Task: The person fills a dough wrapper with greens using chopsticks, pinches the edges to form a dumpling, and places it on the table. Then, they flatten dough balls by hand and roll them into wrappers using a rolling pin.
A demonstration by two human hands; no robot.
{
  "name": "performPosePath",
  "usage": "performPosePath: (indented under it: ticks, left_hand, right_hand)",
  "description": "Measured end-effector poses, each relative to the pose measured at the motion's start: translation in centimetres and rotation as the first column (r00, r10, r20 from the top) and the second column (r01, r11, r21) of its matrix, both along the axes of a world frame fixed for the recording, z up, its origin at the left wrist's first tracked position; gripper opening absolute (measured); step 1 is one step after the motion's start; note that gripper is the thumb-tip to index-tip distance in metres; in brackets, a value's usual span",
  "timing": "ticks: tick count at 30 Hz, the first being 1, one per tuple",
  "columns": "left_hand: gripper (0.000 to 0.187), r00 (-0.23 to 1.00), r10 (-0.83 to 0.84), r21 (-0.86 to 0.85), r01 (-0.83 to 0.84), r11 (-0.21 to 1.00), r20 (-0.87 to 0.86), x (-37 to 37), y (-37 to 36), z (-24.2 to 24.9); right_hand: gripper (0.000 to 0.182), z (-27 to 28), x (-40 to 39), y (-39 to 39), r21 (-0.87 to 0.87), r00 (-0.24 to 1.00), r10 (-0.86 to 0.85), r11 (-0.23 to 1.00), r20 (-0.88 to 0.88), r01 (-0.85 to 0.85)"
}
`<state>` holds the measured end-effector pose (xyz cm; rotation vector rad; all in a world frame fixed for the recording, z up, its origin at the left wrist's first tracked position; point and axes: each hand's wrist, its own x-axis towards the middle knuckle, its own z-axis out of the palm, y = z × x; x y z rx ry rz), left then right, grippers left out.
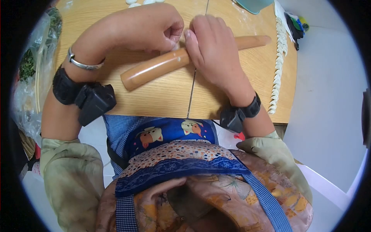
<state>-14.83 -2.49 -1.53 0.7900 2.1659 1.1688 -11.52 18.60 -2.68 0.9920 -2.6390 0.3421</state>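
Note:
A thick wooden rolling pin [154, 69] lies slantwise on the wooden table [154, 100], its near end toward the left. My right hand [212, 46] rests over the pin's middle, fingers bent across it and thumb along its left side. Just beyond the pin, my left hand [170, 29] is curled closed, its thumb and fingertips beside the pin. A small pale bit shows under its fingertips, too hidden to name. Floury marks speckle the pin near the hands.
A long row of folded dumplings [277, 69] lines the table's right edge. White dough pieces [148, 2] and a teal bowl [253, 5] are at the far side. Plastic bags [27, 92] with leafy greens [28, 63] and chopsticks [38, 81] sit at the left.

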Motion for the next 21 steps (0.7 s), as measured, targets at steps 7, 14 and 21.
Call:
performPosePath:
  ticks: [7, 14, 21]
  left_hand:
    - [0.008, 0.969, -0.045, 0.002, 0.047, 0.999, -0.245, 0.6, 0.3, 0.4]
    - [0.008, 0.991, -0.094, -0.007, 0.094, 0.996, -0.098, 0.1, 0.0, 0.2]
    - [0.011, 0.999, -0.041, 0.003, 0.041, 0.999, 0.004, 0.0, -0.6, 0.1]
  right_hand:
    - [0.022, 0.5, 4.2, 1.7, -0.027, 0.996, -0.02, 0.999, 0.092, 0.023]
    - [0.021, 0.6, 4.0, 1.6, -0.047, 0.996, -0.017, 0.999, 0.086, 0.021]
    - [0.021, 0.3, 1.0, 0.3, 0.028, 1.0, -0.003, 1.0, 0.009, 0.003]
